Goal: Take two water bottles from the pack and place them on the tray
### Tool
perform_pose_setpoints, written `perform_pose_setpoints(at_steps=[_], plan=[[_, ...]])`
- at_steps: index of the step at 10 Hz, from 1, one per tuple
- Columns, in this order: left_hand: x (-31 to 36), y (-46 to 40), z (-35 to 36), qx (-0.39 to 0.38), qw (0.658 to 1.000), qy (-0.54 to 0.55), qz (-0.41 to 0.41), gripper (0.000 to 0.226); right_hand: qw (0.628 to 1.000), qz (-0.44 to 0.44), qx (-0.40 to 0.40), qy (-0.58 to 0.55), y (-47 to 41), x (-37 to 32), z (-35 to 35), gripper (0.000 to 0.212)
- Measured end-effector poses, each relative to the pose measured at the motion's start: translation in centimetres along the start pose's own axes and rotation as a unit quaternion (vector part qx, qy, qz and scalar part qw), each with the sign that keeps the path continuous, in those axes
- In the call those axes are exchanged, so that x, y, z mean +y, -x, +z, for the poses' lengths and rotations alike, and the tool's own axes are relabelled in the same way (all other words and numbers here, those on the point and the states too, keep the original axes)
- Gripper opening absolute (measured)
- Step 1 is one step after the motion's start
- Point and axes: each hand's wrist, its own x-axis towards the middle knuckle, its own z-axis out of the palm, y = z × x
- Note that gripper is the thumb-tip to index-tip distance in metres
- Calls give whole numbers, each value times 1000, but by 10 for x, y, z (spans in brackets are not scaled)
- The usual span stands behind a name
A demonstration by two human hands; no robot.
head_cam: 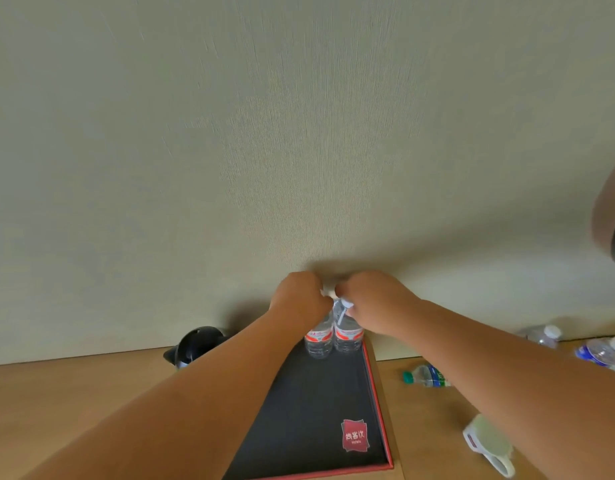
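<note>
My left hand (299,299) is closed over the top of the left bottle (319,341), my right hand (368,301) over the right bottle (347,336). Both bottles stand upright, touching, directly under my hands on the tray's (309,420) far end. A kettle (195,344) sits left of my left forearm; loose bottles (427,375) lie right of my right arm.

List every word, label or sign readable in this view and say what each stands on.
"尚客优": white characters on the red logo patch on the black tray; the small line beneath it is too blurred to read.
Red labels on the two water bottles standing on the tray: blurred, unreadable.
Blue-and-green label on the lying bottle: unreadable.
Blue label on the bottle at far right: unreadable.
</note>
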Motion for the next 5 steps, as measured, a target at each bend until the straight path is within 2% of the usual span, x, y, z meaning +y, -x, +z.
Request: perform_pose_setpoints(at_steps=[1,2,3,5], plan=[[-2,0,1,-7,1000,-17,0,14,1000,8,-27,-10,-1,-2,1,16],[-4,1,1,-14,1000,-16,-2,32,999,9,-28,-23,1,-2,1,44],[-6,10,1,-27,1000,-12,-4,34,999,37,-19,-15,5,-8,-3,18],[-23,47,-1,-68,997,12,19,49,992,98,-26,-70,26,-23,-21,43]])
